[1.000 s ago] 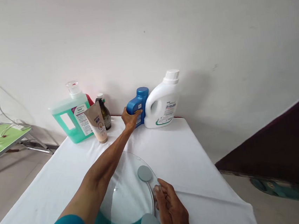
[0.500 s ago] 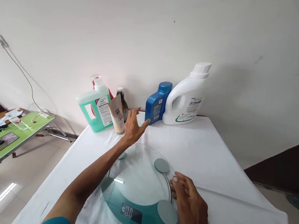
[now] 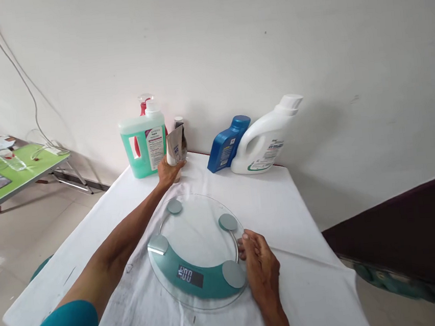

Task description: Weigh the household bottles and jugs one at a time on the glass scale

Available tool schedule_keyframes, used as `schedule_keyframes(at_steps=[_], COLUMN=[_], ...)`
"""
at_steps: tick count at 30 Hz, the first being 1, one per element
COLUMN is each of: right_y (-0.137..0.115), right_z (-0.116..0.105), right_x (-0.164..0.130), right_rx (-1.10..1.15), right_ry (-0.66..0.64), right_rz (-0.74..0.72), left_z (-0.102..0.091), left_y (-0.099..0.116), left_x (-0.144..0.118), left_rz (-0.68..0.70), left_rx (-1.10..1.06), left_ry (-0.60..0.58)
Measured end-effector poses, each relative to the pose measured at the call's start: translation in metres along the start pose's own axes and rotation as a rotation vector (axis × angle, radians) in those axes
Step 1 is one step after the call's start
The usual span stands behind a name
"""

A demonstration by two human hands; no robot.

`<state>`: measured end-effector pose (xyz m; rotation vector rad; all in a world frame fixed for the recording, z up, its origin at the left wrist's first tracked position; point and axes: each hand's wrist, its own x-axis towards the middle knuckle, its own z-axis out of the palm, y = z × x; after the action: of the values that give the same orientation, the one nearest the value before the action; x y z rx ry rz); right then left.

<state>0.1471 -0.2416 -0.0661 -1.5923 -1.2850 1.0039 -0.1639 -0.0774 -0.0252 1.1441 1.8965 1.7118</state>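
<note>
The left hand (image 3: 169, 170) is closing its fingers around the lower part of the beige tube (image 3: 174, 145), which is standing upright on its cap just beyond the far rim of the round glass scale (image 3: 198, 251). The right hand (image 3: 262, 268) is lying palm down on the white cloth (image 3: 284, 213), fingers curled loosely and gripping nothing, its fingertips touching the right rim of the scale.

The scale is sitting flat on the cloth, its four grey pads showing and its display lit on the teal band at the near edge. Directly behind the tube, farther from the scale, a dark bottle (image 3: 181, 130) is mostly hiding. Beyond the scale to the left, the green jug (image 3: 145, 145) is standing against the wall, with a red sprayer (image 3: 142, 108) poking up behind it. Beyond the scale to the right, the blue bottle (image 3: 228, 143) is leaning against the white detergent jug (image 3: 265, 138). Far left of the scale, well apart, a green table (image 3: 14, 175) is carrying papers.
</note>
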Motion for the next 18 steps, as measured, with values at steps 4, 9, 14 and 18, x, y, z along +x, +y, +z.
schedule_keyframes(at_steps=[4, 9, 14, 18], right_y=[-0.001, -0.003, -0.005, -0.004], right_z=[0.000, 0.000, 0.001, 0.003], right_x=[-0.001, -0.001, -0.001, 0.000], right_rx=[0.006, 0.016, 0.025, 0.020], right_ry=[0.015, 0.010, 0.009, 0.022], right_rz=[0.004, -0.023, -0.039, -0.033], left_z=[0.006, -0.010, -0.044, -0.059], left_y=[-0.003, 0.004, 0.040, 0.065], left_x=[0.003, 0.004, -0.024, -0.076], left_rz=[-0.015, -0.026, 0.075, 0.076], left_rx=[-0.040, -0.213, -0.376, -0.416], left_ry=[0.031, 0.108, -0.044, -0.215])
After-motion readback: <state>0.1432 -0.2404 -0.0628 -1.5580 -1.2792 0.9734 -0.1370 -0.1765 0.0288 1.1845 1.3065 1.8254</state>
